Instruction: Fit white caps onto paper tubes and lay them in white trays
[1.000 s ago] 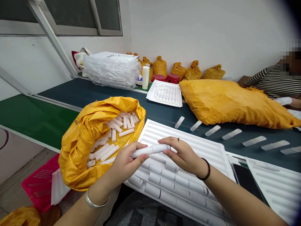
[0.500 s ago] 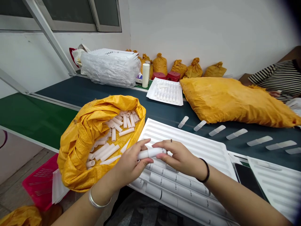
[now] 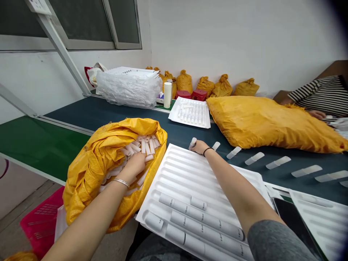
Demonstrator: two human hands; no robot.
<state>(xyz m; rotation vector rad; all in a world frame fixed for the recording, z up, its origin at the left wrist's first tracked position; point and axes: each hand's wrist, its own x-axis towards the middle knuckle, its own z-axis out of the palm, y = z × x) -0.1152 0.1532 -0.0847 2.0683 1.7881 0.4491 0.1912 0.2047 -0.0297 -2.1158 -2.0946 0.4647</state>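
Note:
My right hand (image 3: 200, 147) reaches past the tray's far edge, closed round a white plastic tube (image 3: 193, 141) at the dark conveyor belt. That tube lines up with a row of similar two-part tubes (image 3: 233, 152) on the belt. Inside the yellow woven sack (image 3: 89, 170), my left hand (image 3: 136, 164) dips into a heap of loose white tubes, its fingers curled at one white tube (image 3: 149, 158); the fingertips are partly hidden. Below my right arm lies a white ribbed tray (image 3: 174, 170), with printed white tubes (image 3: 201, 216) in its nearer grooves.
A full yellow sack (image 3: 272, 121) lies across the belt, near a co-worker in a striped sleeve (image 3: 307, 90). Farther back are a smaller filled tray (image 3: 190, 112), a white cylinder (image 3: 167, 95) and a plastic-wrapped stack (image 3: 129, 87). A black flat object (image 3: 293, 221) lies right of my tray.
My hands were together on a tube above the tray and have moved apart. The right has carried a tube out to the belt; the left has gone into the sack.

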